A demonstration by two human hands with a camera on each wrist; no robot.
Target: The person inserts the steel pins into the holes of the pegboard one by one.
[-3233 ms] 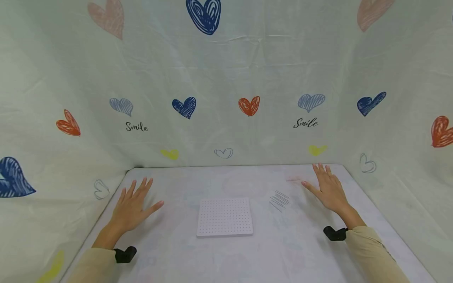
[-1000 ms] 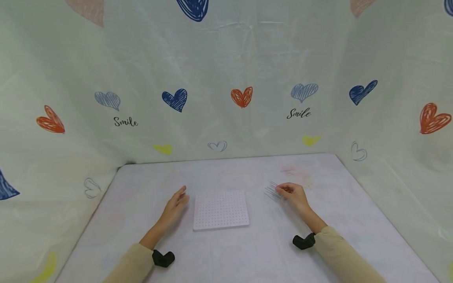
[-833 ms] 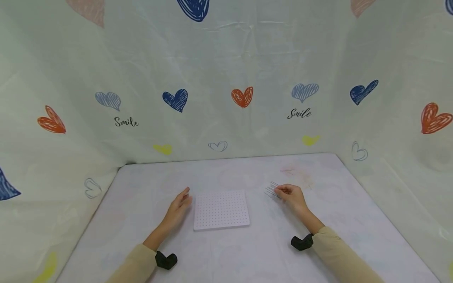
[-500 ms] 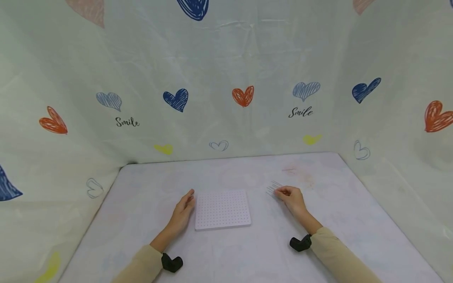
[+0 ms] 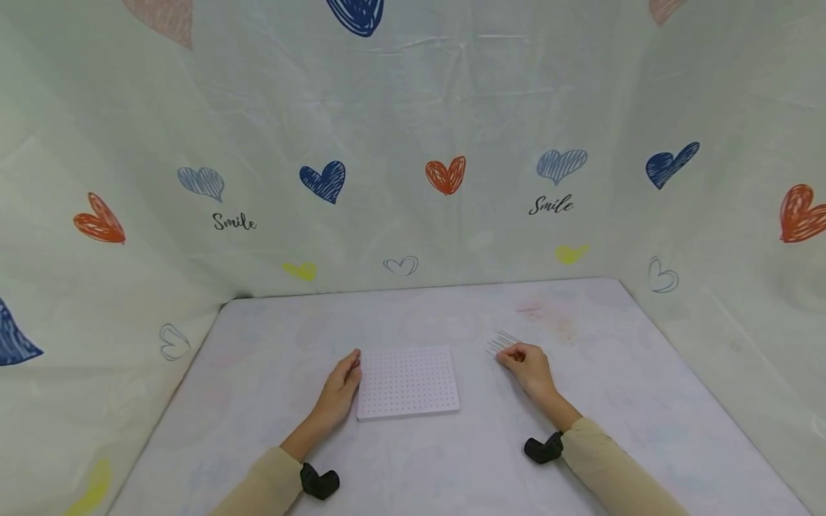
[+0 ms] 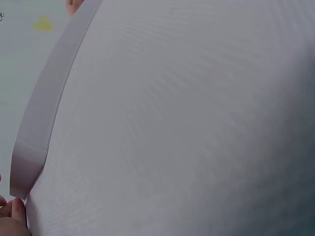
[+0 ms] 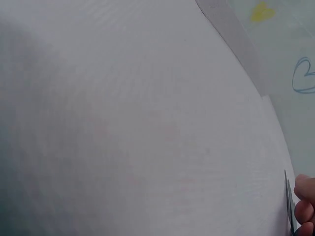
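A white pegboard (image 5: 408, 387) with a grid of small holes lies flat mid-table. My left hand (image 5: 338, 387) is at its left edge, fingers fairly straight and fingertips touching the side. In the left wrist view those fingers (image 6: 15, 216) meet the end of the pegboard's side (image 6: 44, 98). To the right of the board, several thin metal rods (image 5: 506, 338) lie slanted on the table. Over their near ends, my right hand (image 5: 530, 369) has thumb and fingertips pinched together on a thin rod, partly hidden. The right wrist view shows curled fingers (image 7: 304, 211) beside dark rods (image 7: 289, 201).
The table (image 5: 413, 466) has a white cover with faint stains, including a reddish mark (image 5: 530, 310) behind the rods. A pale curtain (image 5: 490, 107) printed with hearts and "Smile" stands behind and at both sides. Black wrist-worn pieces (image 5: 544, 448) sit under the sleeves.
From beside the table's left edge, my left hand has come in to the pegboard's side. My right hand has moved from spread at far right to pinching at the rods, shifting slightly nearer me lately.
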